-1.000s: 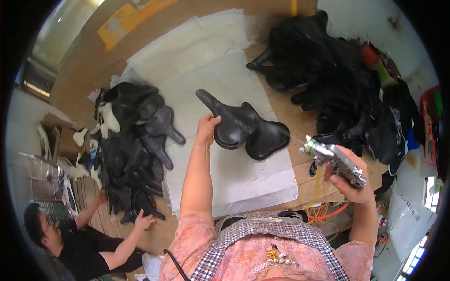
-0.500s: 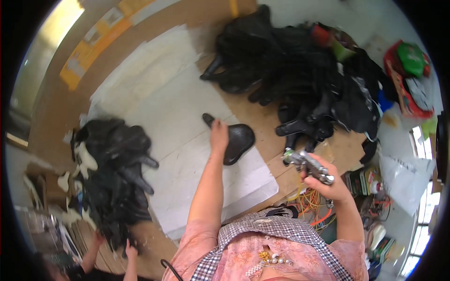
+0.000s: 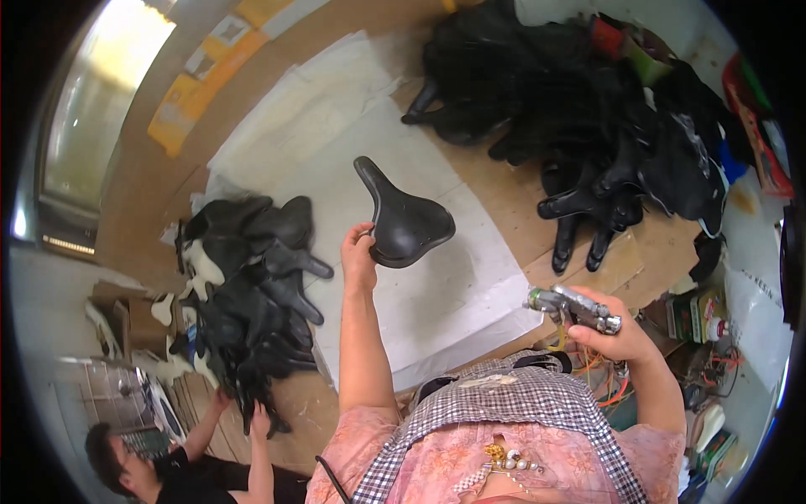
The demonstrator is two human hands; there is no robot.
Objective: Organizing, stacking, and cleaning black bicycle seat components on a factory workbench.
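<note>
View: head, both hands in sight.
Left hand (image 3: 359, 260): pinches the black saddle (image 3: 411, 220) at its left edge, near the wide rear; the part of the grip behind the edge is hidden.
Saddle position: over the white sheet (image 3: 495, 315), between the two piles; narrow nose toward the upper left, wide rear toward the lower right, smooth top facing the camera. A soft shadow lies on the sheet below it.
Right hand (image 3: 609, 326): fingers wrapped around the metal spray gun (image 3: 571, 304); whether the trigger is pressed cannot be told.
Spray gun position: right of the saddle and well apart from it, near the sheet's right corner; nozzle end with a green ring, directed left.
Left pile (image 3: 252, 290): black saddles heaped beside the sheet, with pale pieces (image 3: 204, 267) along its outer side.
Right pile (image 3: 537, 101): a larger heap of black saddles on the brown cardboard (image 3: 495, 197).
Co-worker (image 3: 180, 479): at lower left, dark top, both hands at the near end of the left pile; their grip cannot be told.
Hoses (image 3: 620, 393): orange and yellow, tangled below the right hand.
Apron (image 3: 512, 403): checked, worn over a pink patterned top.
Right side: a red basket (image 3: 762, 151) near the right pile.
</note>
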